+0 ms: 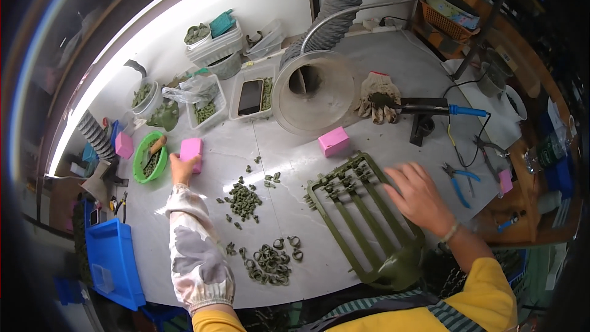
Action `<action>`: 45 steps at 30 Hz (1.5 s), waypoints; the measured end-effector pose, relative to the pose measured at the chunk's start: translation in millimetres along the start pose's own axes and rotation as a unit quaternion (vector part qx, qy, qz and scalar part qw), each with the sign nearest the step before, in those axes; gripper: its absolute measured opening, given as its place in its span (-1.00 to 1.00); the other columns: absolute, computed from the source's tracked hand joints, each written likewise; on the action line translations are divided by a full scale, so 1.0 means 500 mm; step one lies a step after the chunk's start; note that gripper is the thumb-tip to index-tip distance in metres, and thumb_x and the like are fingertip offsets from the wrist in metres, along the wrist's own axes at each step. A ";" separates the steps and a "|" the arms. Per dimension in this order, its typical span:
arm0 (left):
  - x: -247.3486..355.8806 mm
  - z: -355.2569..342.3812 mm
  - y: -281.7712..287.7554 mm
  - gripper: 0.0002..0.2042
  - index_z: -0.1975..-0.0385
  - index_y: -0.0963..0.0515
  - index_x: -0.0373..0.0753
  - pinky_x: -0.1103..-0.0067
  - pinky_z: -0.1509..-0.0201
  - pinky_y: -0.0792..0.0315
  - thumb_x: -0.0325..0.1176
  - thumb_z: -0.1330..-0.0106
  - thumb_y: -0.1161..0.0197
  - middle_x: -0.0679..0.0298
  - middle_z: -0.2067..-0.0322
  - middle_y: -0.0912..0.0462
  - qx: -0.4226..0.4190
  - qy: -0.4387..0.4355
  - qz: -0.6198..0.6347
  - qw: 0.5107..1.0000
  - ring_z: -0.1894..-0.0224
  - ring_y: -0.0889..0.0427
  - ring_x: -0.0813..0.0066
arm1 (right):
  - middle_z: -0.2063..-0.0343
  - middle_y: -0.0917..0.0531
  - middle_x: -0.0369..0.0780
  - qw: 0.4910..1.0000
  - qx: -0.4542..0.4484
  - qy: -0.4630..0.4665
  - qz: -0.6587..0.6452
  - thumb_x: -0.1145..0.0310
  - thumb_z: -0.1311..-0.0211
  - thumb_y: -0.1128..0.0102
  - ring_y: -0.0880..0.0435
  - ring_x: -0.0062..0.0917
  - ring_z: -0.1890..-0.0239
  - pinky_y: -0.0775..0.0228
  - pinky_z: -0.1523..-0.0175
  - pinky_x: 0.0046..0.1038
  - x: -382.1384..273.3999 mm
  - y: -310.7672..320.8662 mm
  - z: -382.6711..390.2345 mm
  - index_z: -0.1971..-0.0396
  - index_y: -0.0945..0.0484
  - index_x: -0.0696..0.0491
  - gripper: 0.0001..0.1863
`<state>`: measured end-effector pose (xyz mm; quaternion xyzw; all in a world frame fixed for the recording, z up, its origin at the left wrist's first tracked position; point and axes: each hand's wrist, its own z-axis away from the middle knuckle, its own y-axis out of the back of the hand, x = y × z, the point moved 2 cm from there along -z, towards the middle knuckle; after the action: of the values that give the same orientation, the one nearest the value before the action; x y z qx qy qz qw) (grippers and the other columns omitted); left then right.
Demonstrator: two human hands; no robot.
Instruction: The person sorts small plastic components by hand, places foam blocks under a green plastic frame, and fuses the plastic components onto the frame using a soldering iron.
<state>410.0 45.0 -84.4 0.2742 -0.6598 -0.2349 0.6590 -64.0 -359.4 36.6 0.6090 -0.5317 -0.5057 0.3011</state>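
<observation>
My left hand (pixel 185 169), below a white patterned sleeve cover, grips the lower end of a pink block (pixel 191 147), just right of a green bowl (pixel 157 169) holding small parts and a tool. My right hand (pixel 418 200) hovers over the right side of an olive-green slatted plastic frame (pixel 359 227), fingers apart and holding nothing visible. Short green pieces cling along the frame's upper bars. A second pink block (pixel 334 141) sits above the frame. Between my hands lie a pile of small green pieces (pixel 243 201) and, nearer me, green ring pieces (pixel 267 264).
A funnel hood (pixel 332 104) with hose, parts tubs (pixel 203 117), a phone (pixel 251 97) and a glove (pixel 378 95) line the back. A soldering-type tool (pixel 424 107) and pliers (pixel 458 187) lie right. A blue tray (pixel 117 298) is at left.
</observation>
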 end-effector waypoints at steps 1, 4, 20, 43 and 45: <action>0.026 0.019 -0.008 -0.31 -0.06 -0.36 -0.39 0.40 0.18 -0.55 -0.30 0.09 -0.52 -0.08 0.11 -0.56 0.005 -0.035 -0.019 0.999 0.17 -0.63 0.19 | 0.22 -0.53 -0.11 1.000 0.012 0.020 -0.012 0.33 -0.21 -0.20 -0.47 -0.23 0.11 -0.32 0.00 -0.25 -0.008 -0.005 -0.041 0.09 -0.50 0.18 -0.67; 0.097 0.087 0.005 -0.32 -0.10 -0.34 -0.27 0.42 0.21 -0.56 -0.46 0.11 -0.46 -0.01 0.15 -0.55 -0.017 -0.056 -0.005 0.998 0.21 -0.62 0.22 | 0.22 -0.55 -0.11 0.993 0.064 0.103 -0.010 0.43 -0.13 -0.18 -0.48 -0.25 0.10 -0.33 -0.02 -0.25 -0.011 -0.072 -0.160 0.13 -0.51 0.15 -0.72; 0.331 0.434 -0.167 -0.61 0.05 -0.46 -0.25 0.61 0.15 -0.50 -0.59 -0.10 -0.34 0.27 0.18 -0.55 -0.334 -0.192 0.250 0.888 0.15 -0.54 0.51 | 0.12 -0.53 -0.08 0.964 -0.161 0.068 -0.201 0.45 -0.04 -0.23 -0.52 -0.22 0.02 -0.37 -0.07 -0.30 0.127 -0.168 -0.291 0.10 -0.41 0.14 -0.61; 0.374 0.557 -0.105 -0.63 -0.09 -0.44 -0.32 0.51 -0.18 -0.41 -0.41 -0.30 -0.25 0.21 0.10 -0.56 -0.358 -0.232 0.198 0.882 -0.05 -0.54 0.38 | 0.45 -0.62 -0.09 0.995 -0.088 -0.028 -0.039 0.26 -0.20 -0.25 -0.61 -0.11 0.32 -0.45 0.25 -0.20 0.066 0.019 0.054 0.22 -0.53 0.16 -0.71; 0.345 0.646 -0.039 -0.67 -0.07 -0.48 -0.36 0.49 -0.21 -0.41 -0.35 -0.37 -0.19 0.21 0.08 -0.61 -0.600 -0.066 0.211 0.769 -0.09 -0.55 0.40 | 0.48 -0.63 -0.09 0.986 -0.129 -0.080 -0.067 0.24 -0.21 -0.24 -0.61 -0.15 0.38 -0.43 0.30 -0.23 0.092 0.006 0.131 0.20 -0.53 0.17 -0.69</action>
<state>91.9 -102.0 23.4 -0.3393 -0.4677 -0.4558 0.6770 -130.2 -392.9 5.5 0.5574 -0.4423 -0.6359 0.2989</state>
